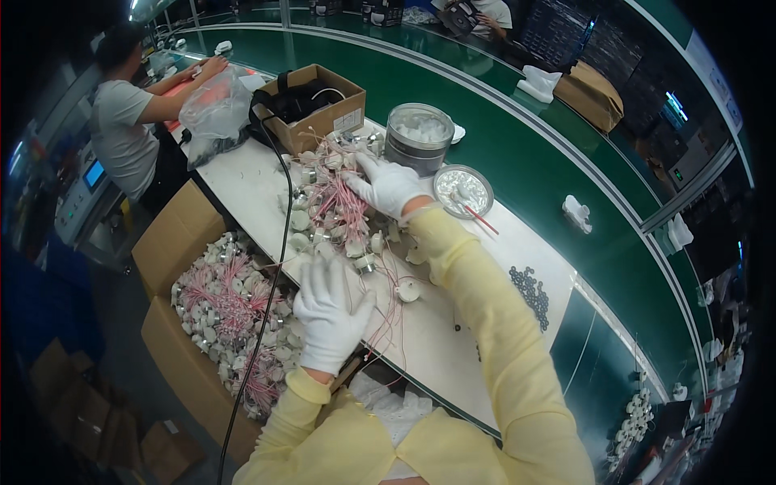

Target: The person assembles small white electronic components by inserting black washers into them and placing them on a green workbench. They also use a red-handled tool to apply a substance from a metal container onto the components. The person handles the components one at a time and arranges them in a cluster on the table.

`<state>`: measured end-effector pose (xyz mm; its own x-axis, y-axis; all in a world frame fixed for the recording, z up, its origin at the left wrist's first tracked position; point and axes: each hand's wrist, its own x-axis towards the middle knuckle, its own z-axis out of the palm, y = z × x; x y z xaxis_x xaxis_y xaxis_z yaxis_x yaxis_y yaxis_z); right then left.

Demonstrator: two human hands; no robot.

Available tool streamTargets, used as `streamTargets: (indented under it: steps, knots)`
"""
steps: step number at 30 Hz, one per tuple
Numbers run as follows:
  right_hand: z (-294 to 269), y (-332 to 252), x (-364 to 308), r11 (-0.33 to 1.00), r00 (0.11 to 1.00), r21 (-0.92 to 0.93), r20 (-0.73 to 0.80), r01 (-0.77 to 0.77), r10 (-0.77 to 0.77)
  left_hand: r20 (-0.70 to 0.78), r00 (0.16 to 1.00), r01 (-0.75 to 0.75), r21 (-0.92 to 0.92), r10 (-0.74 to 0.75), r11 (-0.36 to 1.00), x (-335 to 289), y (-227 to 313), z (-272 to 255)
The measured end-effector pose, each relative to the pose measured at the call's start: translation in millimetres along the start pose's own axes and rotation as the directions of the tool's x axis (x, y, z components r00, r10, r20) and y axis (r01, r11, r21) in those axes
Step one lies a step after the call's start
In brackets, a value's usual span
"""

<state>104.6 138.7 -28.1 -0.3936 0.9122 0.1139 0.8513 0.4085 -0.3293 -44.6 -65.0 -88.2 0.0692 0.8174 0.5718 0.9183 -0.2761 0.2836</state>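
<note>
A heap of white round parts with pink wires [343,210], some with shiny metal bands, lies on the white tabletop. My right hand [386,187], in a white glove, rests at the heap's right side. Its fingers are apart over the wires, and I see nothing gripped in them. Nearer to me, my left hand [330,315], also gloved in white, is held over the table's near edge with fingers stretched out. The nearest ends of the heap are just beyond its fingertips. One loose white part [407,291] trails pink wires to the right of it.
An open carton [182,242] full of similar parts stands below the table's left edge. A black cable [288,202] crosses in front. Behind the heap are a cardboard box [335,117], a metal tub [419,145] and a round tin [463,191]. Small dark rings [529,295] lie right. A co-worker [129,121] works far left.
</note>
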Motion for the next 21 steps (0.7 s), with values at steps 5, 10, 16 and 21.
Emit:
streamTargets:
  steps: [5, 10, 16, 21]
  knots:
    - [-15.6, 10.9, -58.0, 0.985, 0.985, 0.072, 0.067, 0.154, -0.159, 0.130, 0.989, 0.060, 0.090, -0.071, 0.994, 42.0, -31.9, 17.2]
    - [-55.4, -9.1, -40.6, 0.992, 0.982, -0.035, -0.143, 0.118, -0.122, 0.160, 0.986, 0.052, -0.015, -0.049, 0.999, 67.4, -55.0, 20.9]
    - [-5.7, 1.5, 63.6, 0.994, 0.927, 0.098, -0.374, 0.054, -0.013, 0.132, 0.990, 0.073, -0.188, -0.048, 0.979, 54.5, -34.3, 8.6]
    - [20.9, -15.4, 65.8, 0.984, 0.983, -0.001, 0.047, -0.177, 0.177, 0.184, 0.983, -0.012, -0.008, 0.013, 1.000, 14.8, -16.2, -13.3]
